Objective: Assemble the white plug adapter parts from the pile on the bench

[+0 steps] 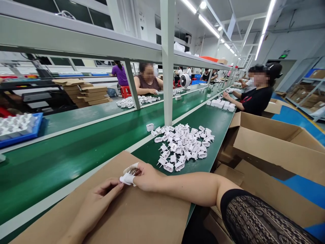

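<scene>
The right hand is closed around a white plug, pinching it just above the cardboard sheet on the green worktop. The left hand is half open, its fingertips touching the plug's edge. A pile of white plugs lies beyond. Any markings are too small to read.

Green conveyor belt is the reference. White plug adapters on it. Brown cardboard sheet on its near edge. Black lace-patterned sleeve right of it. Blue tray left of it, blue floor beyond its right side.
</scene>
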Demonstrator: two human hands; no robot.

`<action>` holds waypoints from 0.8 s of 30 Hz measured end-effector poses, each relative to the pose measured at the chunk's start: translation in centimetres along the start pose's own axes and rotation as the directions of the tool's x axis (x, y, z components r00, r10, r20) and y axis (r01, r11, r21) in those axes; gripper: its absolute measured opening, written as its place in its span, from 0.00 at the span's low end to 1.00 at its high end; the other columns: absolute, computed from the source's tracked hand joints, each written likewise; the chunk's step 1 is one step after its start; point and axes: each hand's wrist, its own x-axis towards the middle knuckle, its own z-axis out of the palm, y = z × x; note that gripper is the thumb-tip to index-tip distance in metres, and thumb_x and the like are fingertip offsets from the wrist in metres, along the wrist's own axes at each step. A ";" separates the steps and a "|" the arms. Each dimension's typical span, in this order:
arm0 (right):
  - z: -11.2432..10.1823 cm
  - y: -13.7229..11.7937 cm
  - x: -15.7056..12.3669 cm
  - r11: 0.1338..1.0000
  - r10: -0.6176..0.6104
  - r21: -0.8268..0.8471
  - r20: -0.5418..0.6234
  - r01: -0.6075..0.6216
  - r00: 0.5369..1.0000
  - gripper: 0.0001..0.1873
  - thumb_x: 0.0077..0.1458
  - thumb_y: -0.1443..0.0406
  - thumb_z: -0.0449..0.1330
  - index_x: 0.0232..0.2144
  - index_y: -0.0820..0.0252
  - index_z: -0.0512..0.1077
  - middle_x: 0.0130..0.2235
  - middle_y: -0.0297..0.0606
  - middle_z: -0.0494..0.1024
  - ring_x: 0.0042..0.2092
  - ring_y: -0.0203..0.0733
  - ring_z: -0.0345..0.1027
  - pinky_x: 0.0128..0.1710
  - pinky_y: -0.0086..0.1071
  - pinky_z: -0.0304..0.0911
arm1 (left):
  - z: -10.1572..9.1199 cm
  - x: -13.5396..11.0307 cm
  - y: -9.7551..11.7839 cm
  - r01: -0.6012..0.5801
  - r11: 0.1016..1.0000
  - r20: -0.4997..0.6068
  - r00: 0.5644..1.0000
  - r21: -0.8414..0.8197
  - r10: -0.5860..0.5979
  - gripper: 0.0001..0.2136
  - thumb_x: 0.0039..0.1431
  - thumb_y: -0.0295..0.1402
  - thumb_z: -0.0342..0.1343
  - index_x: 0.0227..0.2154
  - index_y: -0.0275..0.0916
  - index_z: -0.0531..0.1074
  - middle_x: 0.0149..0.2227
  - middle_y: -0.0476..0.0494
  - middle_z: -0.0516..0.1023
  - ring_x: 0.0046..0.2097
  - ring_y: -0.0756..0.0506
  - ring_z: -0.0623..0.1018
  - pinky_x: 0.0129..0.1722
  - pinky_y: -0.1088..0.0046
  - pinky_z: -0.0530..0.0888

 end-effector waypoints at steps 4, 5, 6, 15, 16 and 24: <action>0.0 0.0 0.0 1.000 -0.005 0.001 0.000 0.005 1.000 0.24 0.46 0.58 0.76 0.46 0.54 0.80 0.41 0.35 0.82 0.41 0.39 0.76 0.41 0.29 0.71 | 0.1 -0.1 0.3 0.023 0.999 0.001 1.000 0.032 -0.023 0.26 0.49 0.61 0.66 0.38 0.42 0.82 0.45 0.41 0.83 0.45 0.39 0.80 0.40 0.73 0.77; 0.0 0.0 0.0 1.000 -0.004 -0.006 -0.003 0.004 1.000 0.24 0.46 0.58 0.76 0.46 0.54 0.80 0.42 0.35 0.82 0.42 0.39 0.76 0.41 0.29 0.71 | 0.2 -0.2 0.3 0.019 0.999 0.007 1.000 0.036 -0.019 0.26 0.50 0.61 0.65 0.37 0.42 0.82 0.44 0.41 0.82 0.45 0.39 0.80 0.40 0.73 0.76; 0.0 0.0 0.0 1.000 -0.004 -0.014 -0.006 0.004 1.000 0.23 0.46 0.58 0.76 0.46 0.54 0.80 0.42 0.35 0.82 0.42 0.39 0.76 0.41 0.29 0.71 | 0.2 -0.2 0.3 0.010 0.999 0.015 1.000 0.038 -0.011 0.25 0.50 0.61 0.65 0.35 0.42 0.81 0.43 0.42 0.82 0.44 0.39 0.80 0.40 0.73 0.76; 0.0 0.7 0.0 0.999 -0.026 -0.034 -0.002 0.026 1.000 0.24 0.46 0.57 0.76 0.47 0.52 0.80 0.43 0.35 0.83 0.42 0.41 0.77 0.40 0.30 0.71 | -0.1 0.0 -0.4 -0.042 0.993 0.034 0.999 0.106 0.038 0.23 0.53 0.60 0.63 0.31 0.43 0.79 0.40 0.44 0.81 0.42 0.40 0.78 0.39 0.73 0.73; 0.0 0.8 0.0 0.999 -0.027 -0.032 -0.002 0.027 1.000 0.24 0.46 0.56 0.76 0.46 0.52 0.80 0.43 0.35 0.83 0.42 0.42 0.77 0.40 0.30 0.72 | -0.2 0.1 -0.5 -0.052 0.992 0.037 0.998 0.113 0.048 0.23 0.54 0.60 0.62 0.31 0.43 0.79 0.40 0.44 0.80 0.42 0.40 0.78 0.39 0.72 0.73; 0.0 1.0 0.3 0.999 -0.030 -0.016 0.004 0.030 1.000 0.25 0.45 0.56 0.77 0.46 0.51 0.80 0.41 0.35 0.82 0.40 0.41 0.77 0.38 0.30 0.71 | -0.1 0.1 -0.6 -0.048 0.995 0.028 0.999 0.087 0.046 0.24 0.52 0.62 0.62 0.30 0.42 0.78 0.40 0.43 0.80 0.42 0.39 0.77 0.39 0.71 0.73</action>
